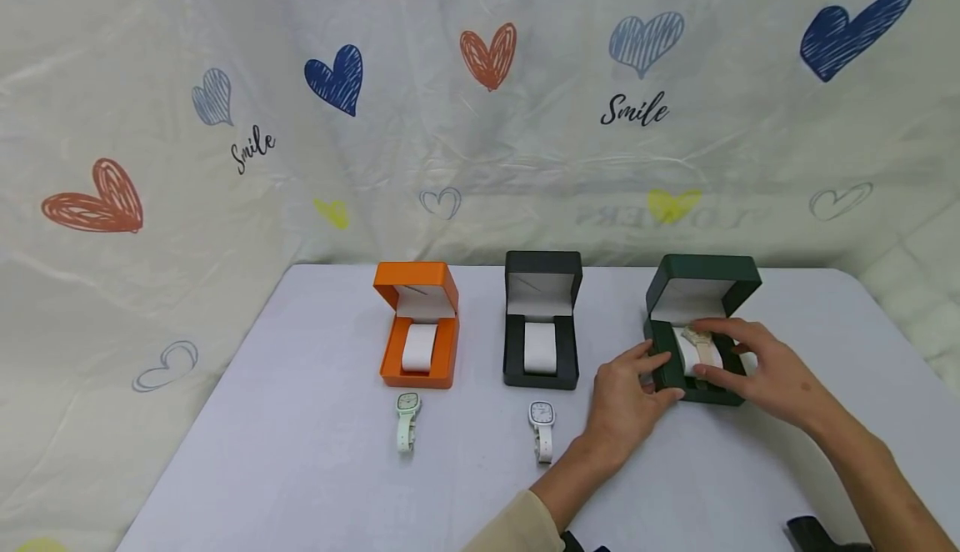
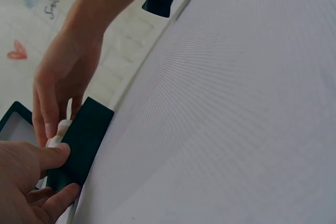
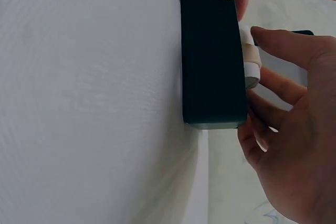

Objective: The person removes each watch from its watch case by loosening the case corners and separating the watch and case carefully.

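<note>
An open green watch box [image 1: 708,393] stands on the right part of the table, its lid raised at the back. My left hand [image 1: 626,402] grips its front left corner, the thumb along the front wall [image 2: 86,140]. Inside the base, a white watch cushion [image 3: 252,72] carries a watch [image 1: 702,343] with a pale beige strap [image 3: 251,54]. My right hand [image 1: 776,377] holds this cushion between thumb and fingers, seen again in the right wrist view. Part of the watch lies hidden behind the right fingers.
To the left stand an open black watch box [image 1: 540,377] and an open orange watch box [image 1: 418,378], each with a white cushion. A white watch [image 1: 542,431] lies before the black one, a pale green watch [image 1: 407,423] before the orange. A dark object [image 1: 817,533] shows at the lower right.
</note>
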Demonstrator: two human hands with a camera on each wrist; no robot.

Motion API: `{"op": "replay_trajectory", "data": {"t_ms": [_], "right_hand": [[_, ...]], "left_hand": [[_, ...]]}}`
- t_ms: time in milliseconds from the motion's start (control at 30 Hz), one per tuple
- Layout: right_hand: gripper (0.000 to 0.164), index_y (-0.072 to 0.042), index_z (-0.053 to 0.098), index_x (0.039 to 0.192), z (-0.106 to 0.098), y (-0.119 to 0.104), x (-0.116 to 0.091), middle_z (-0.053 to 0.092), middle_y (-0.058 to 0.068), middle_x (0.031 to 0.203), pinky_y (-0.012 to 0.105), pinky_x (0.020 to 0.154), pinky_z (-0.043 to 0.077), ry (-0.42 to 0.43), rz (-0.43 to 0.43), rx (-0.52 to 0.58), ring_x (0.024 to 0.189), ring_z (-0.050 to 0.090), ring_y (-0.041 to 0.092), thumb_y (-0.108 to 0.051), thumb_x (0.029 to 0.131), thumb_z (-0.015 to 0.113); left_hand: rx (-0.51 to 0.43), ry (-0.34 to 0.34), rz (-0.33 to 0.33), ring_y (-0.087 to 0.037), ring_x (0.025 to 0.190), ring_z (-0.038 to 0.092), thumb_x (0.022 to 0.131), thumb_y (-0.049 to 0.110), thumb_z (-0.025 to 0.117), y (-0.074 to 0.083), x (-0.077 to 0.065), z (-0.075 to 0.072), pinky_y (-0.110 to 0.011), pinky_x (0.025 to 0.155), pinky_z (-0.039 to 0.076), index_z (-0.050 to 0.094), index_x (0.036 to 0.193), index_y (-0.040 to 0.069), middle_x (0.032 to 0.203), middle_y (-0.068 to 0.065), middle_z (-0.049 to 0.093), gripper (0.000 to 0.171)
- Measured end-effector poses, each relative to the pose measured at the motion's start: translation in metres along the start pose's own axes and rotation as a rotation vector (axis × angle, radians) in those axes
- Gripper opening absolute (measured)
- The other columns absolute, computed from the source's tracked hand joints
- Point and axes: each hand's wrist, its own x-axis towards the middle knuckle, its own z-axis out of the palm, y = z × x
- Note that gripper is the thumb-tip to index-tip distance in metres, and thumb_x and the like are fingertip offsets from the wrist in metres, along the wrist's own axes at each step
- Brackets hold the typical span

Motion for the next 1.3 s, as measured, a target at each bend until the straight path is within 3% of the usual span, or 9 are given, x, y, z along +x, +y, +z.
{"op": "replay_trajectory", "data": {"t_ms": [233, 300, 500, 567, 700, 800, 1000, 1300], "right_hand": [[0.062, -0.013, 0.066, 0.134, 0.0000, 0.0010, 0.0023, 0.066, 0.014, 0.128, 0.012, 0.080, 0.041, -0.005, -0.037, -0.027, 0.111, 0.034, -0.017, -0.020, 0.078, 0.092], [0.064, -0.012, 0.066, 0.135, 0.0005, 0.0006, 0.0027, 0.065, 0.015, 0.128, 0.016, 0.080, 0.043, -0.016, -0.026, -0.043, 0.111, 0.038, -0.010, -0.022, 0.078, 0.092], [0.070, -0.006, 0.061, 0.137, 0.0003, -0.0035, 0.0051, 0.059, 0.023, 0.131, 0.057, 0.087, 0.048, -0.076, -0.003, -0.067, 0.117, 0.049, 0.037, -0.022, 0.076, 0.092], [0.069, -0.006, 0.060, 0.135, -0.0002, -0.0052, 0.0059, 0.059, 0.024, 0.130, 0.060, 0.085, 0.048, -0.085, 0.004, -0.064, 0.117, 0.049, 0.041, -0.022, 0.076, 0.092], [0.068, -0.006, 0.062, 0.131, -0.0013, -0.0067, 0.0061, 0.065, 0.020, 0.127, 0.036, 0.082, 0.048, -0.074, -0.001, -0.066, 0.111, 0.050, 0.029, -0.022, 0.073, 0.094], [0.068, -0.007, 0.063, 0.130, -0.0023, -0.0062, 0.0053, 0.067, 0.018, 0.126, 0.023, 0.079, 0.045, -0.063, -0.010, -0.057, 0.110, 0.047, 0.012, -0.022, 0.072, 0.096], [0.067, -0.008, 0.065, 0.129, -0.0033, -0.0048, 0.0038, 0.067, 0.018, 0.126, 0.019, 0.080, 0.045, -0.056, -0.003, -0.027, 0.106, 0.035, -0.017, -0.022, 0.071, 0.097], [0.070, -0.013, 0.064, 0.129, -0.0012, -0.0053, -0.0004, 0.067, 0.012, 0.124, 0.014, 0.079, 0.044, 0.015, 0.006, -0.023, 0.098, 0.041, -0.018, -0.022, 0.068, 0.098]], "left_hand": [[0.018, 0.012, 0.008, 0.001, 0.103, 0.071, 0.085, 0.012, 0.087, -0.0022, 0.0009, 0.0001, -0.001, 0.073, 0.051, 0.073, 0.132, 0.017, 0.151, -0.002, 0.059, 0.049], [0.014, 0.010, 0.005, 0.001, 0.103, 0.071, 0.085, 0.012, 0.087, -0.0023, 0.0007, 0.0004, -0.001, 0.073, 0.051, 0.073, 0.132, 0.017, 0.152, -0.002, 0.059, 0.049], [0.003, 0.013, 0.006, 0.000, 0.102, 0.072, 0.085, 0.011, 0.087, -0.0021, 0.0003, 0.0001, -0.002, 0.074, 0.052, 0.073, 0.131, 0.016, 0.151, -0.003, 0.060, 0.049], [0.003, 0.015, 0.010, 0.000, 0.103, 0.072, 0.085, 0.011, 0.087, -0.0014, 0.0000, -0.0005, -0.003, 0.074, 0.052, 0.073, 0.131, 0.016, 0.151, -0.003, 0.060, 0.049], [0.006, 0.007, 0.015, 0.000, 0.105, 0.071, 0.085, 0.010, 0.086, -0.0004, -0.0008, -0.0014, -0.002, 0.074, 0.052, 0.072, 0.132, 0.015, 0.152, -0.004, 0.059, 0.049], [0.017, 0.005, 0.020, 0.000, 0.104, 0.071, 0.085, 0.011, 0.086, -0.0002, -0.0011, -0.0015, -0.001, 0.073, 0.051, 0.072, 0.133, 0.016, 0.152, -0.004, 0.059, 0.050], [0.012, 0.002, 0.017, 0.001, 0.103, 0.071, 0.085, 0.010, 0.086, -0.0005, -0.0017, -0.0002, 0.000, 0.073, 0.050, 0.072, 0.133, 0.016, 0.152, -0.004, 0.059, 0.050], [0.009, 0.001, 0.022, 0.001, 0.104, 0.071, 0.086, 0.011, 0.086, -0.0023, -0.0016, 0.0006, 0.000, 0.073, 0.050, 0.072, 0.133, 0.016, 0.152, -0.005, 0.059, 0.050]]}}
